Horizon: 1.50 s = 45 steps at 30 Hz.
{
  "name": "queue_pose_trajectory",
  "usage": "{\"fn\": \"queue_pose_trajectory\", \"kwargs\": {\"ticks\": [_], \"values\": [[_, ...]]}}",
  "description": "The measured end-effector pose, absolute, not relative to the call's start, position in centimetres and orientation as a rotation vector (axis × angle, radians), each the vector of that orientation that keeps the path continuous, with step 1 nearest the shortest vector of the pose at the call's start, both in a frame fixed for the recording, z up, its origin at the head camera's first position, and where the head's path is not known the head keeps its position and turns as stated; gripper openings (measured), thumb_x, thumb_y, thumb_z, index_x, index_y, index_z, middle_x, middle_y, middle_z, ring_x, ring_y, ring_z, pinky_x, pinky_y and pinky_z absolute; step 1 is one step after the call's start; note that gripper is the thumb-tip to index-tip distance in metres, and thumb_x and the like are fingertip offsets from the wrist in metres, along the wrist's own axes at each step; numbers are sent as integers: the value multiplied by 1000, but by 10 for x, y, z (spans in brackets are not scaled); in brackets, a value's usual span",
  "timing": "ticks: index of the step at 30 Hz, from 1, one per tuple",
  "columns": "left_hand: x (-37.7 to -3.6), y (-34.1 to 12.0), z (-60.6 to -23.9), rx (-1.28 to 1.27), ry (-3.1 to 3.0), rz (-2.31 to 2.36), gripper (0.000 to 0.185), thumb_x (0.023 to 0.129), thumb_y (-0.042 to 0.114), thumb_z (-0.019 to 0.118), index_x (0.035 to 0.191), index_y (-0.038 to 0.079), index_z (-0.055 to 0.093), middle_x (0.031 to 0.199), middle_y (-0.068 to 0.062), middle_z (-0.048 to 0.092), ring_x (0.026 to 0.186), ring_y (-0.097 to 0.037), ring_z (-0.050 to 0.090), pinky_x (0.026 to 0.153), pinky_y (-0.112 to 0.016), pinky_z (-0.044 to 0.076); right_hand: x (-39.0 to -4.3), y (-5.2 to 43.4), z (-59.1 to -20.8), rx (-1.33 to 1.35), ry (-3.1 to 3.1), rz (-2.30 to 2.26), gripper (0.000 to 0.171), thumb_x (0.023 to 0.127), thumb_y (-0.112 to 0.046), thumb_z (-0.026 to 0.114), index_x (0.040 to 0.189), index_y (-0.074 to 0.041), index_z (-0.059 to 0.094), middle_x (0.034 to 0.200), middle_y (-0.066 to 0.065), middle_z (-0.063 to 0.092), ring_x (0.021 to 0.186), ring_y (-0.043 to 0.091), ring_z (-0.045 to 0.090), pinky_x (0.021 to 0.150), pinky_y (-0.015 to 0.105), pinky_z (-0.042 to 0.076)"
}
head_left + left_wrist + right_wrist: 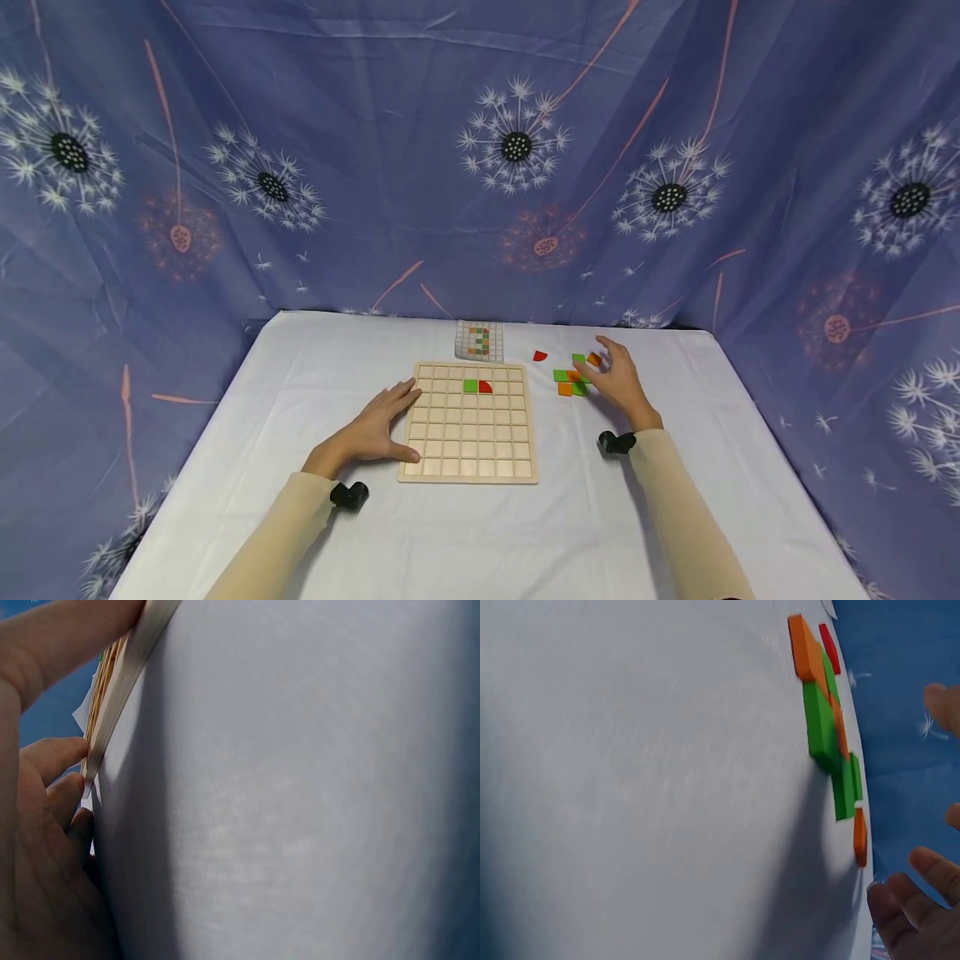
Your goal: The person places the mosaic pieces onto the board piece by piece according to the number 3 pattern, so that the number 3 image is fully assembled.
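A square wooden grid board [472,433] lies on the table, with a green square tile [470,386] and a red quarter-round tile [485,387] side by side in its upper cells. My left hand [375,425] rests along the board's left edge, thumb and fingertips on the rim. Over a small group of green and orange tiles to the right of the board, my right hand [617,383] hovers with fingers spread and nothing between them. In the right wrist view, an orange tile [805,649] and a green tile [821,724] lie flat, apart from the fingers.
Behind the board lies a pattern card [480,341] printed with a coloured grid design. A loose red quarter-round tile [540,356] sits between the card and the tile group. White cloth [465,533] covers the table, and a blue dandelion-print curtain [375,167] hangs behind.
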<state>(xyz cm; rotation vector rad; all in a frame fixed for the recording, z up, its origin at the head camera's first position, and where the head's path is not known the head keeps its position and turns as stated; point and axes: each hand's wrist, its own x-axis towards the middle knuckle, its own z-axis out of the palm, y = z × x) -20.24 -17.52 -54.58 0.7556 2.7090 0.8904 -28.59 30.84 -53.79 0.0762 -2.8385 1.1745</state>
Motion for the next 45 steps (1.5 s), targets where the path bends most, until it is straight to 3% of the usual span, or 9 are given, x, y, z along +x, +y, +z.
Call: {"fn": "queue_pose_trajectory", "kwargs": {"ticks": [17,27,45], "values": [[-202,-177,-547,752,2706,896,121,68,59,89,160,4,34,171,-19,21,156,-48,19,127,-65,16,-291,317,-549,29,-2867,1082,69,99,-27,69,154,4,40,145,32,48,128,46,50,114,64,39],[-203,-176,-547,747,2706,882,121,68,59,89,160,4,34,171,-18,21,156,-47,18,127,-63,15,-290,310,-552,-46,-2833,1045,55,98,-14,68,146,8,51,129,31,59,118,43,58,105,57,50],[-203,-176,-547,750,2717,884,121,68,59,89,160,4,35,171,-18,22,156,-48,19,127,-64,16,-294,307,-553,-121,-2778,1032,33,98,-4,63,129,9,66,121,30,64,108,41,62,96,53,55]]}}
